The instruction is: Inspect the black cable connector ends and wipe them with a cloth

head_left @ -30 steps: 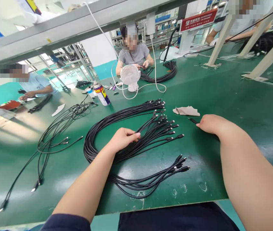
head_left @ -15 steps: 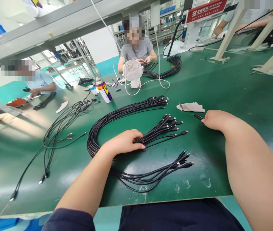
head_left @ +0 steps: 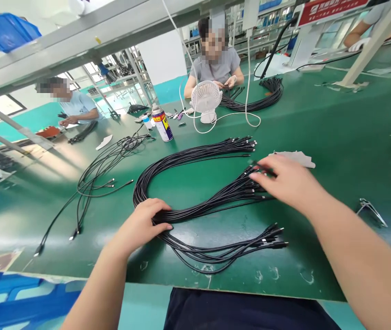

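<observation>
Head cam, worn, looks fwd & down across tbl [head_left: 347,133] from its near edge. L hand [head_left: 147,221] & R hand [head_left: 284,182] nr, mid-frame; dark clothing [head_left: 250,312] at btm; fan [head_left: 206,97] farther, co-worker [head_left: 216,68] beyond, up top; slanted rail [head_left: 78,42] crosses upper frame.

The left hand [head_left: 145,223] has moved back along the cable bundle [head_left: 195,211], and the right hand [head_left: 281,181] has reached its plugs [head_left: 248,191].

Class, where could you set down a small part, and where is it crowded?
Bare table shows inside the curved cable bundle and right of the cloth. It's crowded around the left hand, beside the nearer cables, and by the right hand, at cable ends.
</observation>
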`<action>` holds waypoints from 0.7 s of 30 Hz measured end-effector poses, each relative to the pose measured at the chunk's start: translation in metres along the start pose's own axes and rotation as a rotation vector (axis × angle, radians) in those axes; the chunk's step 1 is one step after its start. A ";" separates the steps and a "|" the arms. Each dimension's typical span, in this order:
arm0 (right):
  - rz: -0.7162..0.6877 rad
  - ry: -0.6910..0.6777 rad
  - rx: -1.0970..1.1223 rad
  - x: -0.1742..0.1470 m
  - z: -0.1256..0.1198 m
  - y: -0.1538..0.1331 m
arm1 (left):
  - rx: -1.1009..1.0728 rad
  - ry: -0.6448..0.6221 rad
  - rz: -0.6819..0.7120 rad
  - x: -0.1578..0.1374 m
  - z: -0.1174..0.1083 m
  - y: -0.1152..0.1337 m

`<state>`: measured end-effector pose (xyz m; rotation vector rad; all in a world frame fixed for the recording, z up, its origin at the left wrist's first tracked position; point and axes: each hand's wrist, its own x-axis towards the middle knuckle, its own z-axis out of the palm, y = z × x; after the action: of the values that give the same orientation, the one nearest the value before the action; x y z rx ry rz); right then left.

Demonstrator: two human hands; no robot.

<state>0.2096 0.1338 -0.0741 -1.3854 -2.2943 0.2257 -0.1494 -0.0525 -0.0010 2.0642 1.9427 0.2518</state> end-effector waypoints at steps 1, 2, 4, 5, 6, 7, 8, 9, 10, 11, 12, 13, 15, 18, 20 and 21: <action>-0.084 -0.034 0.007 -0.003 0.008 -0.018 | -0.013 0.059 0.021 -0.001 0.010 -0.006; -0.176 -0.083 0.017 -0.007 0.014 -0.036 | -0.028 0.129 0.038 -0.002 0.019 -0.011; -0.315 -0.189 0.013 -0.010 0.021 -0.068 | -0.063 0.204 0.096 -0.001 0.031 -0.021; -0.347 -0.212 -0.012 -0.010 0.022 -0.080 | -0.079 0.220 0.117 0.000 0.034 -0.024; -0.369 -0.234 -0.041 -0.010 0.021 -0.090 | -0.097 0.230 0.131 0.001 0.036 -0.025; -0.378 -0.244 -0.056 -0.008 0.019 -0.097 | -0.116 0.236 0.140 0.002 0.036 -0.026; -0.387 -0.253 -0.072 -0.007 0.016 -0.102 | -0.136 0.246 0.141 0.003 0.036 -0.026; -0.395 -0.260 -0.088 -0.005 0.013 -0.106 | -0.155 0.259 0.136 0.003 0.035 -0.025; -0.403 -0.265 -0.103 -0.003 0.009 -0.109 | -0.171 0.272 0.125 0.003 0.034 -0.024; -0.413 -0.268 -0.119 -0.002 0.005 -0.111 | -0.186 0.284 0.109 0.003 0.033 -0.022; -0.423 -0.268 -0.136 -0.001 0.002 -0.113 | -0.204 0.290 0.086 0.003 0.032 -0.020; -0.431 -0.265 -0.152 0.000 -0.001 -0.114 | -0.223 0.293 0.061 0.003 0.031 -0.017; -0.443 -0.249 -0.176 0.001 -0.006 -0.116 | -0.267 0.285 0.007 0.002 0.030 -0.014; -0.452 -0.220 -0.196 0.004 -0.010 -0.118 | -0.304 0.286 -0.038 0.003 0.030 -0.013; -0.460 -0.205 -0.207 0.006 -0.013 -0.118 | -0.324 0.293 -0.055 0.004 0.031 -0.015; -0.465 -0.199 -0.208 0.008 -0.015 -0.117 | -0.337 0.297 -0.063 0.004 0.032 -0.016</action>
<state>0.1197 0.0825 -0.0164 -0.9082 -2.7944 -0.0263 -0.1541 -0.0506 -0.0365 1.8231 1.9563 0.8519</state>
